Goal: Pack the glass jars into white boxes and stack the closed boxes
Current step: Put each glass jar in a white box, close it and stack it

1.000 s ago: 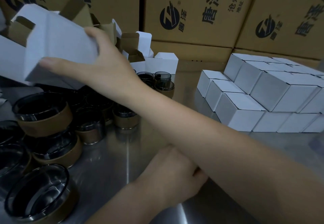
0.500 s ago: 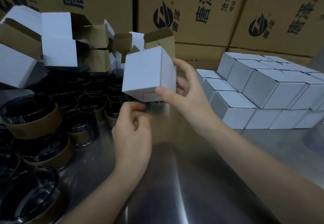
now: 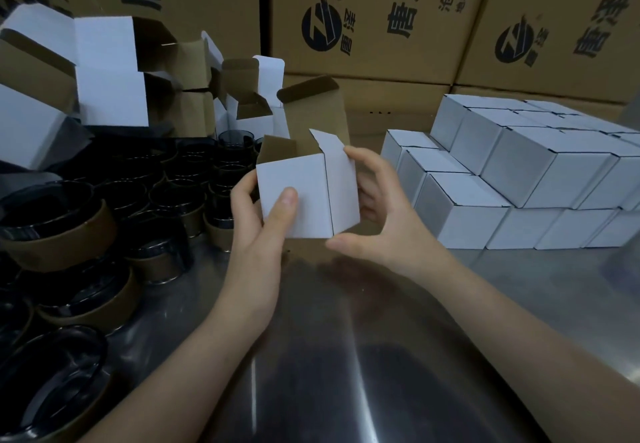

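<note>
- The white box (image 3: 311, 182) is held over the steel table (image 3: 346, 356) at the middle of the view, just right of the crowd of glass jars (image 3: 180, 200).
- It stands upright with its open mouth facing up, and one vertical corner edge is turned toward the camera.
- It looks close to a cube, so no long axis stands out.
- Its brown-lined lid flap (image 3: 318, 110) stands straight up from the far wall; a small white side flap is raised on the right.
- The left hand (image 3: 256, 241) grips the box, thumb flat on the near face and fingers wrapped round the left side.
- The right hand (image 3: 388, 220) holds the right side, fingers curled against that wall and thumb under the bottom corner.
- Closed boxes (image 3: 519, 172) sit stacked in two layers to the right.
- Open empty boxes (image 3: 107, 96) are piled at the back left.
</note>
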`<control>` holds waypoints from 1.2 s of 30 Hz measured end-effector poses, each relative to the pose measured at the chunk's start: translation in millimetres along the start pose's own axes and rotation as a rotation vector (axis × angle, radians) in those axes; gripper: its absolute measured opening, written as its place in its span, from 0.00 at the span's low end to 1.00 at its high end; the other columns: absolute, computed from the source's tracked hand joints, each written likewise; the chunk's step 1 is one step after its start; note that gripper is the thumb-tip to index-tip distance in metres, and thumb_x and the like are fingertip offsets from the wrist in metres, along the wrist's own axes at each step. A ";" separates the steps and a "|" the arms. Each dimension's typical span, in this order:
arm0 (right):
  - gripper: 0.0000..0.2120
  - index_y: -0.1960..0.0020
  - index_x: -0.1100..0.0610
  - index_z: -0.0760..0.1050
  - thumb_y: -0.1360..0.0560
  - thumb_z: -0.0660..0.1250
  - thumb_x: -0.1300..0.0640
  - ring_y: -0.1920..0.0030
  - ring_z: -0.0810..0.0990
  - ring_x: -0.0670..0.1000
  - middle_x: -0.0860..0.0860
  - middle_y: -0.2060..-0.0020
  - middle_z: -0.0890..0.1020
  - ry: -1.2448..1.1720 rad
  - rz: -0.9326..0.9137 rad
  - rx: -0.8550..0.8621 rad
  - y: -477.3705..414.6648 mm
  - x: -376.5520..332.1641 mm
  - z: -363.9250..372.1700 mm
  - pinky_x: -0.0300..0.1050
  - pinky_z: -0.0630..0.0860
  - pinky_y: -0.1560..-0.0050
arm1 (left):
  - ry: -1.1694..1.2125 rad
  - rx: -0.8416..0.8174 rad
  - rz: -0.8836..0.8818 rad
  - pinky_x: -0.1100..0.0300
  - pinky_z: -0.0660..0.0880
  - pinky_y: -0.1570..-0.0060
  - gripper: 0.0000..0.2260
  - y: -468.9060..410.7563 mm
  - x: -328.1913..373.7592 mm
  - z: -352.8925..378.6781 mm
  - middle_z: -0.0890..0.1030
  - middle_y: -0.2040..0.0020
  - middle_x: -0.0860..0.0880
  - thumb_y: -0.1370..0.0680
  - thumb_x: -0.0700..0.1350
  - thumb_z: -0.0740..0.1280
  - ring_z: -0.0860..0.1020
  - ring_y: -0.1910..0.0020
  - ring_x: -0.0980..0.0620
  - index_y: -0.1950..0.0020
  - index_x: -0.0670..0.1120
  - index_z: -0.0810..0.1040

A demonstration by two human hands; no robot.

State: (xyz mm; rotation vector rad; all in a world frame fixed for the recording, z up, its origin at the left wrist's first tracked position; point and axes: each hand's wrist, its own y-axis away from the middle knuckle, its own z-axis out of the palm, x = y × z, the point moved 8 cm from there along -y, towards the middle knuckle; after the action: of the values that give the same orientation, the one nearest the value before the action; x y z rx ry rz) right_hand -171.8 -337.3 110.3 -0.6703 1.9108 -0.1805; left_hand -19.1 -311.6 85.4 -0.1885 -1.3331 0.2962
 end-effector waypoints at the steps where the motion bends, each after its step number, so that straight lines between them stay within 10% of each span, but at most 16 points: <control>1: 0.44 0.28 0.38 0.56 0.36 0.78 0.46 0.30 0.69 0.44 0.44 0.28 0.66 0.005 -0.001 -0.018 0.2 0.0 0.7 0.40 0.73 0.36 | 0.014 -0.025 -0.016 0.57 0.79 0.46 0.22 -0.5 -2.6 0.8 0.78 0.43 0.65 0.28 0.60 0.67 0.78 0.40 0.59 0.35 0.65 0.66; 8: 0.45 0.27 0.39 0.56 0.37 0.75 0.38 0.29 0.68 0.47 0.45 0.29 0.67 0.050 0.074 -0.152 -1.2 8.0 -1.6 0.56 0.71 0.32 | 0.033 -0.052 -0.029 0.55 0.79 0.45 0.33 -2.5 -8.5 -0.4 0.80 0.43 0.61 0.30 0.51 0.72 0.79 0.42 0.57 0.29 0.64 0.62; 12: 0.41 0.30 0.43 0.63 0.36 0.66 0.25 0.34 0.71 0.45 0.43 0.35 0.71 0.047 0.077 -0.102 -1.6 4.2 -6.2 0.46 0.73 0.36 | -0.144 -0.079 0.036 0.63 0.77 0.45 0.42 -0.3 -5.6 5.9 0.77 0.41 0.66 0.29 0.45 0.77 0.76 0.41 0.66 0.24 0.62 0.56; 16: 0.23 0.41 0.45 0.72 0.30 0.62 0.34 0.45 0.75 0.41 0.40 0.47 0.76 0.079 0.074 0.047 -2.9 0.6 -14.6 0.36 0.73 0.45 | -0.426 -0.169 0.099 0.51 0.72 0.35 0.44 6.8 -4.3 17.7 0.68 0.30 0.62 0.30 0.52 0.75 0.70 0.32 0.61 0.26 0.70 0.48; 22: 0.17 0.46 0.47 0.73 0.30 0.67 0.40 0.49 0.79 0.42 0.41 0.52 0.79 0.093 0.109 0.173 -3.1 1.9 -22.0 0.41 0.77 0.49 | -0.612 -0.159 0.158 0.46 0.75 0.39 0.42 10.2 0.7 19.7 0.67 0.31 0.57 0.33 0.58 0.73 0.71 0.33 0.55 0.30 0.74 0.49; 26: 0.14 0.42 0.46 0.72 0.26 0.61 0.44 0.47 0.76 0.32 0.31 0.52 0.78 0.080 0.112 0.180 -2.3 3.2 -22.0 0.27 0.72 0.51 | -0.596 -0.109 0.156 0.46 0.77 0.42 0.42 8.7 0.5 13.8 0.70 0.32 0.57 0.34 0.54 0.76 0.75 0.37 0.53 0.32 0.71 0.52; 36: 0.20 0.48 0.35 0.73 0.30 0.51 0.56 0.61 0.79 0.47 0.48 0.64 0.79 -0.045 0.293 0.270 -8.1 32.0 -33.6 0.42 0.77 0.59 | -0.502 -0.061 0.120 0.75 0.73 0.54 0.35 2.6 -9.9 6.7 0.80 0.44 0.62 0.32 0.46 0.78 0.79 0.48 0.66 0.43 0.68 0.57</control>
State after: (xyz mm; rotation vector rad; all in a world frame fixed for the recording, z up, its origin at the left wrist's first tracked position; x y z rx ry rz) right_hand -207.7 -366.8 102.7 -0.2090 1.8728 -0.2293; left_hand -27.9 -312.5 77.0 -0.2572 -1.8330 0.4223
